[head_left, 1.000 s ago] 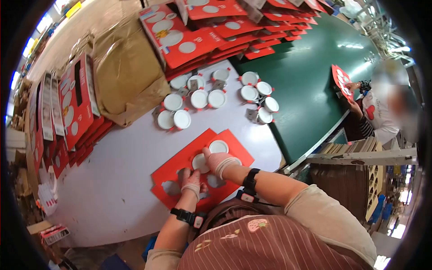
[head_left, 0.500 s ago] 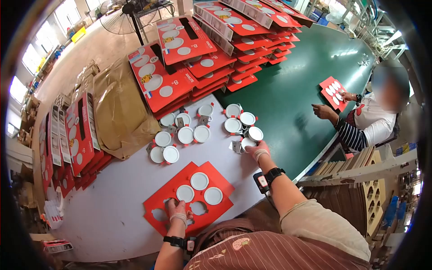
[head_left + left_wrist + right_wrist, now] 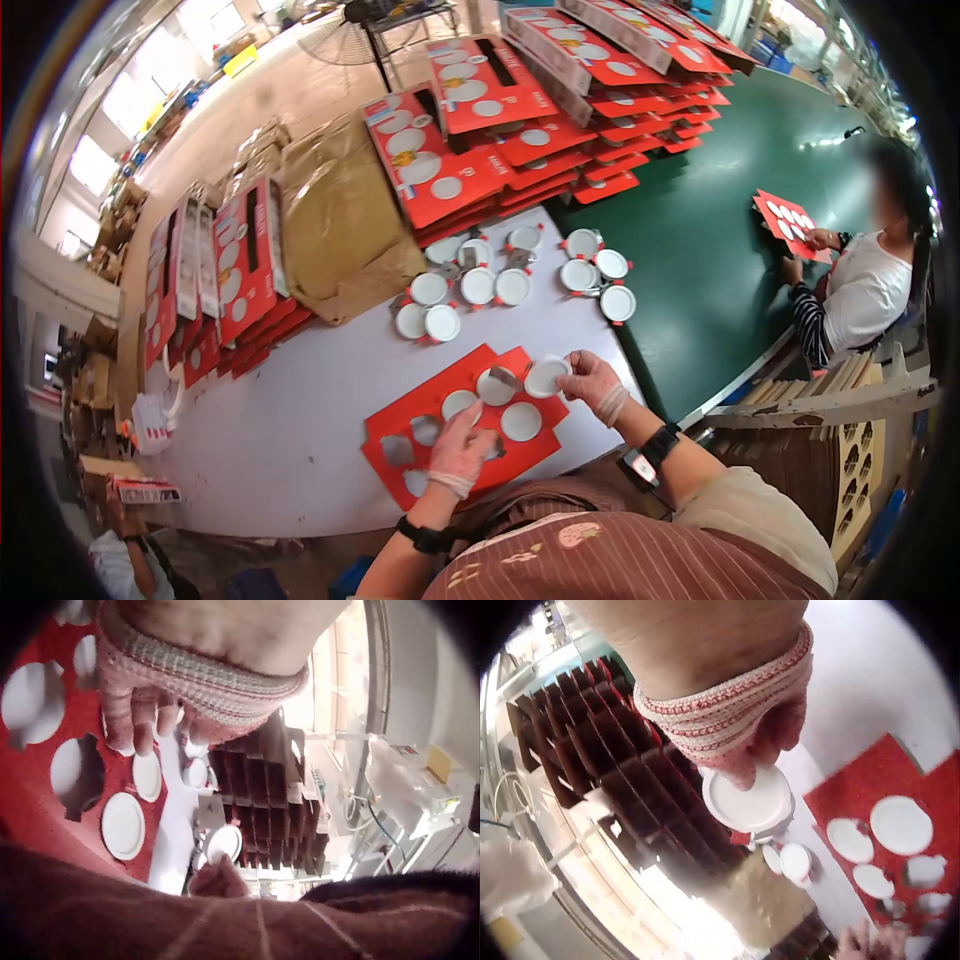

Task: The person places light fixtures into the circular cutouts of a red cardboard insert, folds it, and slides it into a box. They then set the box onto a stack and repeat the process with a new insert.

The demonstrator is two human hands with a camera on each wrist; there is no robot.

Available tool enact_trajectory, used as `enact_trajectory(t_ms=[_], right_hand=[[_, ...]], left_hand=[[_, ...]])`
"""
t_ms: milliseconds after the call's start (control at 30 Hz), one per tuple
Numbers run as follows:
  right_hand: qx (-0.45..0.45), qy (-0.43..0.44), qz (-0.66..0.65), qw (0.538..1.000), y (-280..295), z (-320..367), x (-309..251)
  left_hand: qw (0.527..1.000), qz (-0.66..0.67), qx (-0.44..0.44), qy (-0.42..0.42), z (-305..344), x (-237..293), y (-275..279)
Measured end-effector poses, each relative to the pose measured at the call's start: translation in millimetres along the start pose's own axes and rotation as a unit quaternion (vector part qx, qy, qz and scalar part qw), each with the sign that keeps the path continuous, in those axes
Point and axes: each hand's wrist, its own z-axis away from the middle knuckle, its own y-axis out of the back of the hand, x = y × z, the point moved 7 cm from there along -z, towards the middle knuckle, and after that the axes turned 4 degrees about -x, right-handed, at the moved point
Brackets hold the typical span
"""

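Note:
A red card sheet (image 3: 400, 425) with round cut-outs lies on the white table, white discs sitting in three of its holes. My gloved left hand (image 3: 460, 452) rests on the sheet, its fingertips at one seated disc (image 3: 460, 405). In the left wrist view, the fingers of that left hand (image 3: 142, 712) extend over the sheet. My right hand (image 3: 595, 385) pinches a white disc (image 3: 547, 377) by its edge, raised over the sheet's right corner. The right wrist view shows the thumb of the right hand (image 3: 757, 742) on this disc (image 3: 746, 801).
Several white discs (image 3: 478, 286) with red clips lie farther back on the table. Behind them stand stacked red printed boxes (image 3: 440, 180) and a brown wrapped package (image 3: 345, 220). A person (image 3: 870, 290) at the green table (image 3: 690, 290) holds another red card.
My right hand has brought a disc from the group at the back right toward the sheet. My left hand has shifted to the disc beside it. The view has turned a little.

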Motion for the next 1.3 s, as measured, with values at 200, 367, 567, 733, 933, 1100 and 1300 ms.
enact_trajectory(t_ms=[200,367,567,733,933,1100,1300], right_hand=[[-0.083,0.061,-0.002,0.995,-83.2,29.9,-5.3],[-0.125,0.066,-0.001,0.990,-104.2,37.7,2.4],[-0.127,0.013,0.056,0.990,-127.4,49.6,5.1],[-0.084,-0.074,0.259,0.959,-136.7,56.2,18.5],[-0.005,-0.193,0.355,0.915,-108.2,62.5,47.3],[0.078,-0.140,0.473,0.866,-93.2,51.7,57.5],[0.094,-0.182,0.559,0.803,-111.8,44.4,54.3]], left_hand=[[0.996,-0.026,-0.001,-0.083,9.1,38.0,6.2],[0.971,-0.107,0.030,-0.213,32.7,55.4,28.0],[0.986,-0.038,-0.060,-0.150,43.3,34.8,36.2],[0.984,0.116,-0.135,0.024,40.8,-20.6,29.9],[0.934,0.209,-0.180,0.226,42.7,-91.9,15.9],[0.837,0.395,-0.106,0.365,39.6,-137.9,-1.1],[0.803,0.437,-0.170,0.368,33.2,-146.8,-18.8]])
